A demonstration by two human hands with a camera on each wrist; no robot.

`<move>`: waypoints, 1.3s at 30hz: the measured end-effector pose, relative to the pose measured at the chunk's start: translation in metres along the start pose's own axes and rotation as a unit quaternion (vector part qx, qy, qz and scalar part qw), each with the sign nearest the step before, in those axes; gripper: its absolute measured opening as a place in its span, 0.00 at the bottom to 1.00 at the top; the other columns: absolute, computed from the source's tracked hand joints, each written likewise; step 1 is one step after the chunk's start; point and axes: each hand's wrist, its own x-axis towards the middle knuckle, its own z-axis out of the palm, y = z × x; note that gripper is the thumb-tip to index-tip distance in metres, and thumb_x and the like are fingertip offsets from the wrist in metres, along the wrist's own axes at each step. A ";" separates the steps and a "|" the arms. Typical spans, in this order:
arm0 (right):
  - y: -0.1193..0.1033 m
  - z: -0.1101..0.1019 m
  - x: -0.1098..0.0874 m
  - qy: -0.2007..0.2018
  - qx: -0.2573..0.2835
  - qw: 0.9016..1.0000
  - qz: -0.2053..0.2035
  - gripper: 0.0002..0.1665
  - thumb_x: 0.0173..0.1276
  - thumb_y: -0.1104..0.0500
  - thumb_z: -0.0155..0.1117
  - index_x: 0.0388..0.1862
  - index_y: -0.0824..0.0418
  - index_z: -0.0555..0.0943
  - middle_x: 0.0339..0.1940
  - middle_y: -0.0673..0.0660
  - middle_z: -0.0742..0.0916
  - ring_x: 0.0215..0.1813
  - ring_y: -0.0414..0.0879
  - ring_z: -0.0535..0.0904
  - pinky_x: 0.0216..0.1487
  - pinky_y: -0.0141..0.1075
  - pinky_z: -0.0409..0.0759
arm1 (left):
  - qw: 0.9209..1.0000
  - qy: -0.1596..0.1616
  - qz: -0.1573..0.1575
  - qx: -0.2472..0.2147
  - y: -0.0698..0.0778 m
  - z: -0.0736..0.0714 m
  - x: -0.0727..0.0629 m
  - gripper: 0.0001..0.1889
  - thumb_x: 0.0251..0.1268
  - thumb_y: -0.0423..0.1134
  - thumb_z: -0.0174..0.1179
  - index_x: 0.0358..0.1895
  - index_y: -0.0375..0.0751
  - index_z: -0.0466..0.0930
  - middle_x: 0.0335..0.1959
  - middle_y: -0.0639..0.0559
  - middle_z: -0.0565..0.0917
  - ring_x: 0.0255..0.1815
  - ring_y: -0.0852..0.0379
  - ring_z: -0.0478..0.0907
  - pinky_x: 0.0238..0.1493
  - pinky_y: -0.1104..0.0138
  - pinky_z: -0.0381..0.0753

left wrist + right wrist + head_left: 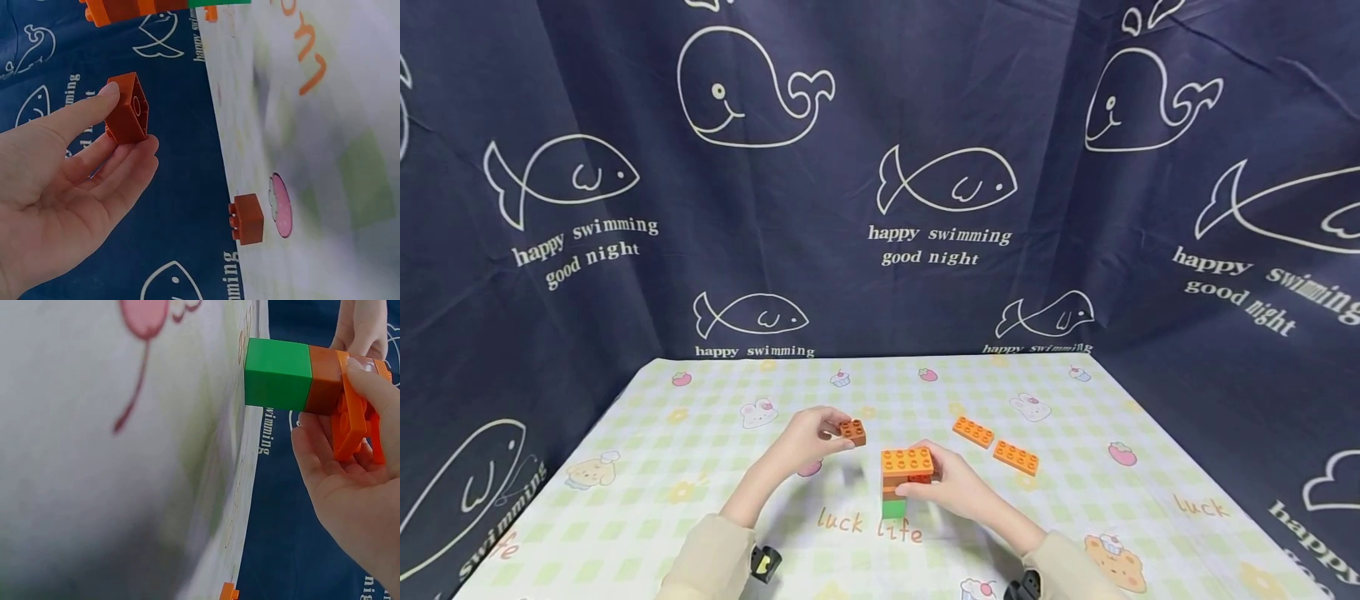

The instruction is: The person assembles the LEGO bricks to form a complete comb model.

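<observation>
My left hand (811, 435) pinches a small reddish-brown toy brick (853, 432) between thumb and fingertips, above the table. In the left wrist view this brick (129, 109) is tilted, its hollow underside partly showing. To its right in the head view stands a tower of building bricks (893, 481), gripped on its right side by my right hand (953, 482). The tower has a green brick (278, 374) at its base, a brown brick (323, 381) above it, and wider orange pieces (351, 425) higher up. My fingers hide part of the upper layers.
Two flat orange bricks, one farther back (973, 432) and one nearer (1017, 457), lie right of the tower. Another brown brick (248, 219) rests on the patterned tablecloth (625, 500). A dark blue curtain (850, 275) hangs behind the table.
</observation>
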 end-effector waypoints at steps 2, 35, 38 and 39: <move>-0.008 -0.001 -0.002 -0.001 0.003 1.000 0.001 0.23 0.58 0.54 0.70 0.51 0.60 0.75 0.45 0.53 0.85 0.48 0.41 0.80 0.52 0.28 0.76 | 1.000 -0.002 0.010 -0.006 0.003 0.000 0.000 0.17 0.53 0.37 0.68 0.46 0.33 0.80 0.40 0.45 0.84 0.39 0.52 0.81 0.44 0.61 0.83; 0.004 0.001 0.002 0.008 0.003 1.000 0.002 0.23 0.58 0.49 0.70 0.49 0.56 0.75 0.42 0.50 0.85 0.43 0.40 0.81 0.47 0.30 0.79 | 0.997 -0.035 0.062 -0.040 0.041 0.007 -0.003 0.17 0.56 0.39 0.66 0.49 0.37 0.80 0.46 0.46 0.83 0.43 0.53 0.81 0.48 0.67 0.82; 0.005 0.001 0.002 0.006 0.003 1.000 0.004 0.23 0.58 0.49 0.70 0.49 0.56 0.75 0.41 0.50 0.85 0.43 0.40 0.81 0.47 0.30 0.79 | 0.996 -0.041 0.068 -0.033 0.043 0.008 -0.003 0.17 0.57 0.39 0.66 0.49 0.38 0.80 0.46 0.47 0.83 0.43 0.54 0.81 0.48 0.68 0.82; 0.004 0.001 0.002 0.005 0.003 1.000 0.005 0.23 0.58 0.49 0.70 0.49 0.56 0.75 0.41 0.50 0.85 0.43 0.40 0.81 0.46 0.30 0.79 | 0.996 -0.043 0.071 -0.030 0.043 0.008 -0.003 0.17 0.57 0.40 0.66 0.49 0.38 0.80 0.46 0.47 0.83 0.43 0.54 0.81 0.48 0.69 0.82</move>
